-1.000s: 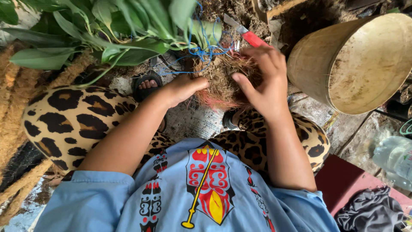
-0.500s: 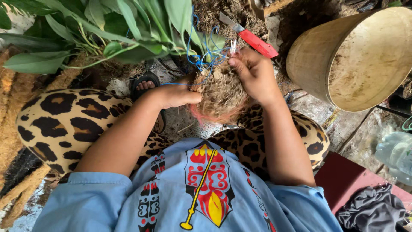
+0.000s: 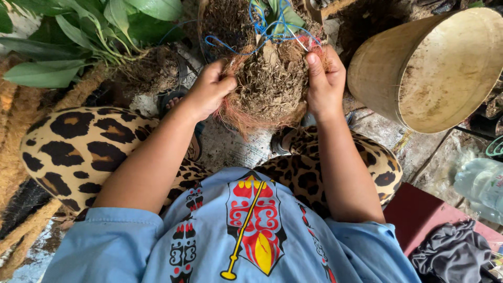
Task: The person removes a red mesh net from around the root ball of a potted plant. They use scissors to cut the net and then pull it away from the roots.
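While both hands clasp it from either side, the shaggy brown ball of coconut fibre and bark chips point(image 3: 270, 86) sits at upper centre of the frame, left hand point(image 3: 207, 91) and right hand point(image 3: 325, 81) closed against it. Thin blue wire point(image 3: 267, 29) loops over its top. A tan round bucket point(image 3: 435, 68) lies tipped at upper right; broad green leaves point(image 3: 78, 31) fill upper left.

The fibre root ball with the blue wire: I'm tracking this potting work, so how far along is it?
Done: the brown fibre root ball is formed, with thin blue wire looped at its top. In hand: the left hand and right hand grip its two sides. Left: the wire ends stick up loose, the tan round bucket lies tipped beside it, and a green leafy plant lies on the ground.
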